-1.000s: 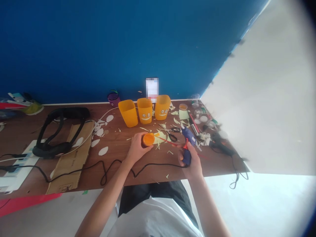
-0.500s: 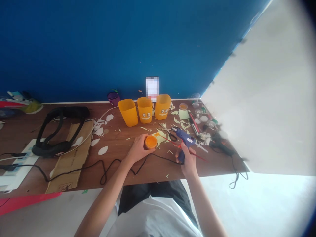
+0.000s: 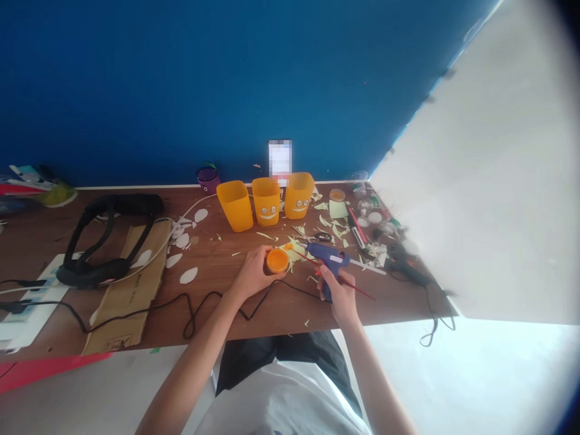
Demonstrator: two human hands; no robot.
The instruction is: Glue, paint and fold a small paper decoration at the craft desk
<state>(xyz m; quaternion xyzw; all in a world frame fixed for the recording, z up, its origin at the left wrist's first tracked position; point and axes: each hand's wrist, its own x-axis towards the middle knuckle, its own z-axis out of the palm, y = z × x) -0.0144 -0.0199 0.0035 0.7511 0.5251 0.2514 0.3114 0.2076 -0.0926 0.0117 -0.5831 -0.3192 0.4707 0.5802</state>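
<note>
Head view: right hand (image 3: 341, 293) grips the glue gun (image 3: 330, 256), swung nearer the orange container (image 3: 277, 261) than one second earlier; left hand (image 3: 254, 272) clasps that container.

This looks like a makeshift craft corner: the right hand (image 3: 339, 293) grips a blue glue gun (image 3: 330, 256), with scissors (image 3: 323, 237) and pale paper scraps (image 3: 338, 209) beyond it. Past the left hand (image 3: 254, 272), yellow cups (image 3: 266, 202), two bearing cartoon faces, stand near a blue wall (image 3: 181, 90).
</note>
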